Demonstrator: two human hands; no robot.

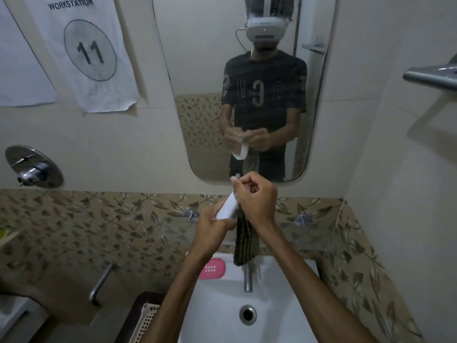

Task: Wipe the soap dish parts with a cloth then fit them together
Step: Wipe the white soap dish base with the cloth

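Cream walls (371,45), leaf-patterned tile band (99,226) — mirror (202,58), white basin (284,305) — seemingly dim light.

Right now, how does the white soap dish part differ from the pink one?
The white part is held up, tilted on edge, in the left hand; the pink part lies flat on the sink rim, touched by neither hand. The right hand grips a striped cloth against the white part; no cloth touches the pink part. Both look like smooth plastic.
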